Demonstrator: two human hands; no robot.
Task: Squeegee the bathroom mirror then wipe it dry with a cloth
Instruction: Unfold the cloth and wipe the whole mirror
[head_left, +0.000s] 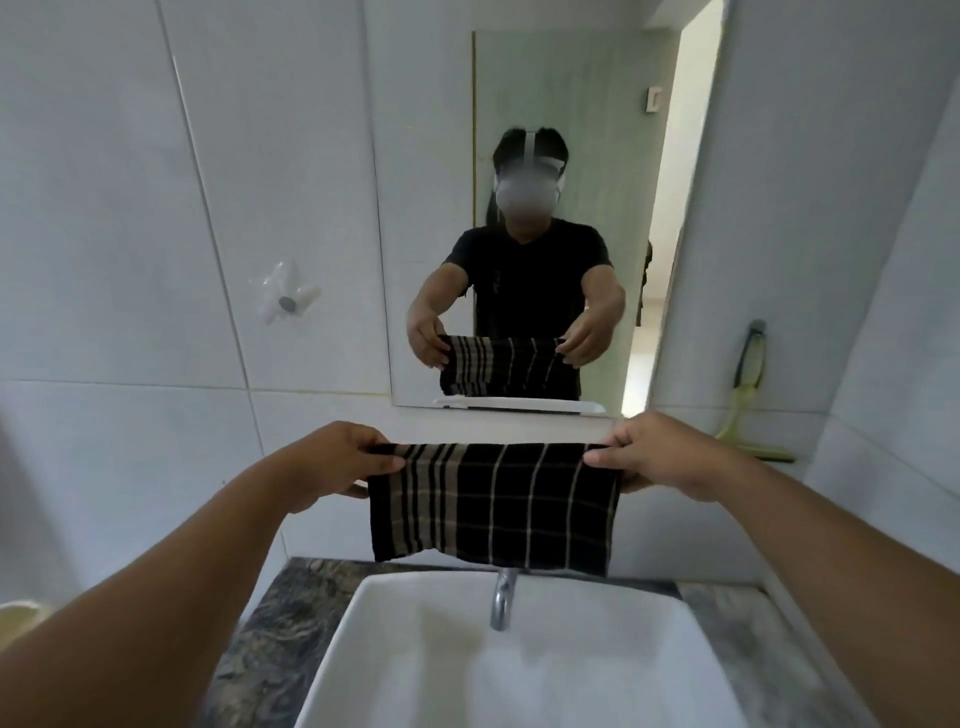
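A black cloth (493, 504) with tan checks hangs stretched between my two hands, below the mirror (431, 182) and above the tap. My left hand (340, 460) pinches its upper left corner, my right hand (660, 454) its upper right corner. The mirror is a tall frameless pane on the white tiled wall and reflects a person in a black shirt holding the same cloth. A pale green squeegee (748, 395) leans against the wall on a ledge to the right of the mirror, apart from both hands.
A white basin (374, 639) with a chrome tap (503, 597) sits on a dark marbled counter (280, 613) right under the cloth. A narrow white shelf (519, 404) runs along the mirror's foot. A clear plastic hook (283, 299) sticks to the tiles on the left.
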